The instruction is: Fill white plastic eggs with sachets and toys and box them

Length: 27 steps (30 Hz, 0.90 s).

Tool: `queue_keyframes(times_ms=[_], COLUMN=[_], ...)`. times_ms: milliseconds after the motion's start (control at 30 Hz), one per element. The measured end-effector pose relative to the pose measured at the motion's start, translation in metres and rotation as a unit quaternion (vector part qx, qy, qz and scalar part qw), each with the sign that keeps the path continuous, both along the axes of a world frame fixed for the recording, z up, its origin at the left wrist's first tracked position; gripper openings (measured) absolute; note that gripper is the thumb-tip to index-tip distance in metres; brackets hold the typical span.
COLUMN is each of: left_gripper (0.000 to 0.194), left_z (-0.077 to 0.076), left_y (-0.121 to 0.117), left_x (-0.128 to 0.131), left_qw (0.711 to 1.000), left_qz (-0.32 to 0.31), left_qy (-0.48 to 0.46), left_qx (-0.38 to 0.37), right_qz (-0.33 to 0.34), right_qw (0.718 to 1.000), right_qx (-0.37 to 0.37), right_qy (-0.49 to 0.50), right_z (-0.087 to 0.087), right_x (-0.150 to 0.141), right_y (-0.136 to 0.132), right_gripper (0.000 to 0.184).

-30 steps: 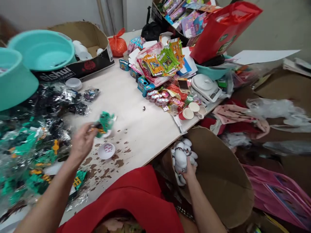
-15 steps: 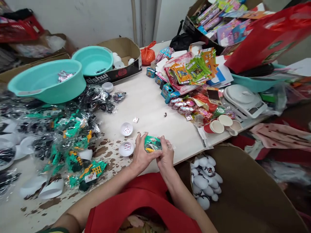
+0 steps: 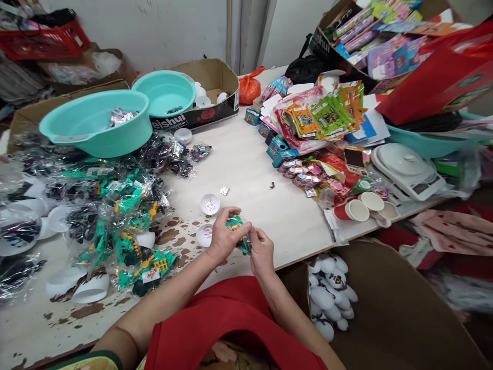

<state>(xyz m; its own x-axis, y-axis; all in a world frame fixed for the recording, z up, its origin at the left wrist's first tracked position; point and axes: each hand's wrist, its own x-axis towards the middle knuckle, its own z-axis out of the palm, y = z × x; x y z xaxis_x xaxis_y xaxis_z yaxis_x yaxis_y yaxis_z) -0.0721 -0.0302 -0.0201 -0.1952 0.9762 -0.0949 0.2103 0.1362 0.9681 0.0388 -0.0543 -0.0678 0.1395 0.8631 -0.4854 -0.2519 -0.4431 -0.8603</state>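
Note:
Between my hands, above the table's front edge, is a clear plastic packet of green and yellow parts (image 3: 239,232). My left hand (image 3: 224,236) is closed around its left side, thumb across the front. The fingers of my right hand (image 3: 262,250) pinch its right end. Just left of my left hand stand two small white cups (image 3: 210,204), each with a small printed packet inside; my hand partly covers the nearer one. A loose small printed packet (image 3: 224,190) lies behind them. Further left is a heap of similar bagged green and yellow parts (image 3: 133,198).
Two turquoise basins (image 3: 96,134) stand at the back left beside a cardboard box (image 3: 219,77). Snack packets (image 3: 327,115), paper cups (image 3: 356,209) and a white scale (image 3: 408,169) crowd the right. Below the edge, a carton (image 3: 400,298) holds white egg-shaped pieces (image 3: 327,295).
The packet has turned from lying crosswise to a steeper tilt. My right hand has shifted from gripping its side to pinching its lower right end. The view has swung slightly left.

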Motion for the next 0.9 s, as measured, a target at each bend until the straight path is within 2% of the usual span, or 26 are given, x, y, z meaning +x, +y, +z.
queue_keyframes(times_ms=[67, 100, 167, 233, 333, 400, 467, 500, 567, 600, 633, 667, 700, 800, 833, 900], left_gripper=[0.056, 0.060, 0.048, 0.028, 0.020, 0.016, 0.015, 0.025, 0.062, 0.077, 0.083, 0.077, 0.062, 0.011, 0.003, 0.005], left_z=[-0.006, -0.010, -0.015, -0.017, -0.018, -0.018, -0.018, -0.018, -0.019, -0.020, -0.021, -0.022, -0.022, -0.019, -0.017, -0.017], left_y=[0.005, 0.007, 0.008, 0.005, -0.003, -0.009, -0.015, -0.019, -0.027, -0.031, -0.036, -0.040, -0.043, -0.048, -0.048, -0.045], left_x=[-0.006, -0.009, -0.015, -0.017, -0.012, -0.007, -0.004, -0.004, -0.007, -0.009, -0.012, -0.015, -0.019, -0.038, -0.047, -0.067], left_qw=[0.995, 0.988, 0.973, 0.974, 0.993, 0.995, 0.994, 0.994, 0.989, 0.985, 0.981, 0.979, 0.978, 0.988, 0.992, 0.991], left_qz=[0.021, 0.013, -0.029, -0.049, 0.008, 0.031, 0.014, -0.007, -0.066, -0.098, -0.127, -0.150, -0.162, -0.136, -0.108, -0.036], left_qy=[-0.063, -0.097, -0.152, -0.160, -0.086, -0.047, -0.027, -0.018, 0.015, 0.034, 0.050, 0.059, 0.062, 0.058, 0.068, 0.115], left_qx=[-0.079, -0.120, -0.172, -0.154, -0.078, -0.078, -0.100, -0.112, -0.130, -0.135, -0.135, -0.129, -0.116, -0.038, -0.005, 0.058], right_qz=[-0.026, -0.035, -0.033, -0.005, 0.136, 0.247, 0.323, 0.344, 0.368, 0.381, 0.390, 0.398, 0.406, 0.422, 0.414, 0.372], right_qw=[0.999, 0.998, 0.998, 0.998, 0.990, 0.969, 0.944, 0.934, 0.924, 0.919, 0.916, 0.914, 0.911, 0.906, 0.910, 0.927], right_qx=[-0.016, -0.018, -0.017, -0.017, -0.003, 0.017, 0.028, 0.031, 0.026, 0.022, 0.016, 0.012, 0.011, 0.024, 0.029, 0.040], right_qy=[-0.037, -0.044, -0.057, -0.062, -0.022, -0.023, -0.066, -0.087, -0.105, -0.100, -0.090, -0.079, -0.068, -0.036, -0.019, 0.000], right_z=[-0.004, -0.005, -0.006, -0.006, -0.006, -0.005, -0.004, -0.003, -0.001, 0.000, 0.002, 0.003, 0.004, 0.004, 0.001, -0.010], right_x=[-0.004, -0.005, -0.006, -0.005, 0.001, 0.007, 0.012, 0.015, 0.018, 0.018, 0.017, 0.016, 0.013, 0.004, 0.002, 0.000], right_y=[-0.001, -0.002, -0.005, -0.009, -0.013, -0.013, -0.013, -0.013, -0.015, -0.016, -0.018, -0.019, -0.020, -0.016, -0.013, -0.006], right_gripper=[0.049, 0.048, 0.049, 0.054, 0.074, 0.085, 0.073, 0.061, 0.042, 0.039, 0.039, 0.040, 0.042, 0.051, 0.062, 0.090])
